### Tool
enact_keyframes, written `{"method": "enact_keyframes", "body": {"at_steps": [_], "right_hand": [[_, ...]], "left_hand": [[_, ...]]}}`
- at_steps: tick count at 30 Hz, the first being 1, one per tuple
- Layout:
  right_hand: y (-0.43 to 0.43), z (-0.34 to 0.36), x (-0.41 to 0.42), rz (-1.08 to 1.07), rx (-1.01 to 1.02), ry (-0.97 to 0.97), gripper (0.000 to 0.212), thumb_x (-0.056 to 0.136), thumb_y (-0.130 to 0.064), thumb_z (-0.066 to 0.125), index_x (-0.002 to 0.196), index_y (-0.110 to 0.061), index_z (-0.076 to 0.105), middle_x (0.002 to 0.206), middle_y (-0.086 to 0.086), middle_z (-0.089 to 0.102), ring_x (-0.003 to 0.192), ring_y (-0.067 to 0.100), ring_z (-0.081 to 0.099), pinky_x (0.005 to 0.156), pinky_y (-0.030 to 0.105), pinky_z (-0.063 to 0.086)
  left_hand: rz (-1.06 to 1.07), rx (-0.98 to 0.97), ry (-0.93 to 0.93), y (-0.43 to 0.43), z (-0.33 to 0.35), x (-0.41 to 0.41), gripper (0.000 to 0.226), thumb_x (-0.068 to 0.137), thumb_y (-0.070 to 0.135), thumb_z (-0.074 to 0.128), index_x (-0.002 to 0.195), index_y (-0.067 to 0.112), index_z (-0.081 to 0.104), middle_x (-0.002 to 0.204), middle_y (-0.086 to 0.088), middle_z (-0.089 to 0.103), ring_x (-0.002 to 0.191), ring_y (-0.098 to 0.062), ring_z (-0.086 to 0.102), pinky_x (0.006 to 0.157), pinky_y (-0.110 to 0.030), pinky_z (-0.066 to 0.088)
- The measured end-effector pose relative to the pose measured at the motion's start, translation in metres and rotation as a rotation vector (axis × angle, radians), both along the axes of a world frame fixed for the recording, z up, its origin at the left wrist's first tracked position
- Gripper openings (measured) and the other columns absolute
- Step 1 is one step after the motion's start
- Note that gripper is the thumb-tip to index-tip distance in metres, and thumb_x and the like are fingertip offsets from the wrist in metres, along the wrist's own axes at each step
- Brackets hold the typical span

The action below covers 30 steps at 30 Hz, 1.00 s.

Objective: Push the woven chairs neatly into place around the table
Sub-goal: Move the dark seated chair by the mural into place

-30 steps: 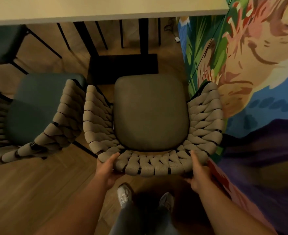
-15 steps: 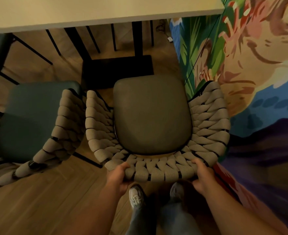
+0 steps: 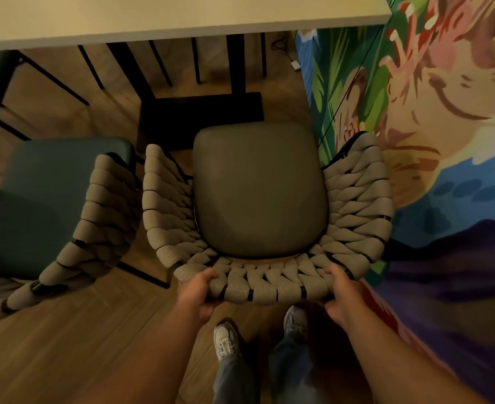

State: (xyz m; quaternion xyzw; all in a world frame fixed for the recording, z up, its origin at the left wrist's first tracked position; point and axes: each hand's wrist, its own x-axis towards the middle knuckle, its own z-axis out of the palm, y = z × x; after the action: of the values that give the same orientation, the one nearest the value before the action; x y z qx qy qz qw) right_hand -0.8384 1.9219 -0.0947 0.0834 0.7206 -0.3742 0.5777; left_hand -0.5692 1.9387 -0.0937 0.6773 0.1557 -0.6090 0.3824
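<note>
Your left hand is clamped on the back rim of the woven chair, fingers curled round the weave. Your right hand grips the same rim toward its other end, so you hold the back at both corners. A second ago your hands sat lower, with little more than the thumbs laid on the rim. Now both have closed round it, and your shoes have stepped up close behind the chair.

The chair itself has gained little ground. The front of its grey seat overlaps the near edge of the black table base, yet the seat appears to lie wholly out from under the tabletop, near its right corner. The chair's right arm runs just beside the painted wall (whether it touches, I cannot tell).

On your left the second woven chair, the one with the teal seat, stands askew on the floor, its arm just beside this chair's left arm.

With the grip settled, the push is likely what remains: go straight toward the tabletop's near edge, and mind the wall side. The teal chair looks to need squaring afterwards.
</note>
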Motion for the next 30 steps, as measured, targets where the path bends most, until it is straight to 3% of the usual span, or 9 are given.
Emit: {"method": "enact_keyframes", "body": {"at_steps": [3, 7, 11, 17, 20, 26, 30], "right_hand": [[-0.018, 0.003, -0.005, 0.015, 0.010, 0.005, 0.039, 0.083, -0.008, 0.067, 0.122, -0.013, 0.064, 0.108, 0.017, 0.073, 0.094, 0.034, 0.072, 0.085, 0.052, 0.058], [-0.043, 0.005, -0.008, 0.020, -0.002, 0.002, 0.035, 0.088, -0.006, 0.064, 0.121, -0.014, 0.059, 0.105, 0.016, 0.069, 0.088, 0.031, 0.068, 0.076, 0.045, 0.057], [-0.063, 0.003, -0.008, 0.024, -0.012, 0.013, 0.036, 0.087, -0.005, 0.064, 0.122, -0.013, 0.059, 0.108, 0.017, 0.068, 0.093, 0.033, 0.068, 0.088, 0.050, 0.056], [-0.089, 0.001, -0.006, 0.028, -0.010, 0.016, 0.038, 0.087, -0.007, 0.064, 0.125, -0.012, 0.059, 0.119, 0.018, 0.067, 0.103, 0.036, 0.067, 0.094, 0.054, 0.054], [-0.098, 0.001, -0.006, 0.025, -0.012, 0.001, 0.026, 0.088, -0.006, 0.064, 0.113, -0.014, 0.060, 0.117, 0.018, 0.067, 0.102, 0.036, 0.067, 0.092, 0.052, 0.055], [-0.116, 0.000, -0.003, 0.028, -0.021, -0.004, 0.047, 0.087, -0.009, 0.067, 0.132, -0.013, 0.056, 0.117, 0.018, 0.067, 0.098, 0.034, 0.068, 0.089, 0.050, 0.057], [-0.131, 0.002, -0.004, 0.016, -0.027, -0.023, 0.048, 0.086, -0.011, 0.069, 0.132, -0.013, 0.057, 0.119, 0.019, 0.067, 0.093, 0.032, 0.069, 0.073, 0.044, 0.058]], "left_hand": [[0.007, 0.003, -0.018, -0.016, -0.001, -0.004, 0.060, 0.078, -0.004, 0.067, 0.130, 0.017, 0.045, 0.123, -0.023, 0.059, 0.102, -0.042, 0.066, 0.072, -0.058, 0.059], [-0.009, -0.013, -0.035, -0.039, -0.003, -0.009, 0.051, 0.081, -0.003, 0.066, 0.126, 0.011, 0.047, 0.121, -0.022, 0.059, 0.103, -0.041, 0.065, 0.075, -0.056, 0.058], [-0.013, -0.012, -0.025, -0.060, -0.004, -0.008, 0.056, 0.080, -0.003, 0.066, 0.131, 0.010, 0.046, 0.122, -0.023, 0.059, 0.102, -0.042, 0.065, 0.065, -0.053, 0.060], [-0.042, -0.038, -0.043, -0.088, -0.003, -0.008, 0.051, 0.082, -0.002, 0.064, 0.129, 0.009, 0.048, 0.120, -0.021, 0.061, 0.101, -0.039, 0.066, 0.063, -0.050, 0.059], [-0.047, -0.042, -0.056, -0.100, -0.003, -0.007, 0.051, 0.082, -0.003, 0.065, 0.128, 0.010, 0.048, 0.119, -0.021, 0.061, 0.100, -0.038, 0.066, 0.063, -0.050, 0.059], [-0.073, -0.052, -0.049, -0.123, -0.002, -0.003, 0.053, 0.082, -0.002, 0.064, 0.129, 0.013, 0.045, 0.120, -0.021, 0.057, 0.101, -0.038, 0.065, 0.065, -0.052, 0.058], [-0.077, -0.063, -0.056, -0.140, -0.002, -0.003, 0.053, 0.082, -0.003, 0.064, 0.128, 0.012, 0.044, 0.119, -0.021, 0.059, 0.101, -0.039, 0.065, 0.066, -0.053, 0.059]]}}
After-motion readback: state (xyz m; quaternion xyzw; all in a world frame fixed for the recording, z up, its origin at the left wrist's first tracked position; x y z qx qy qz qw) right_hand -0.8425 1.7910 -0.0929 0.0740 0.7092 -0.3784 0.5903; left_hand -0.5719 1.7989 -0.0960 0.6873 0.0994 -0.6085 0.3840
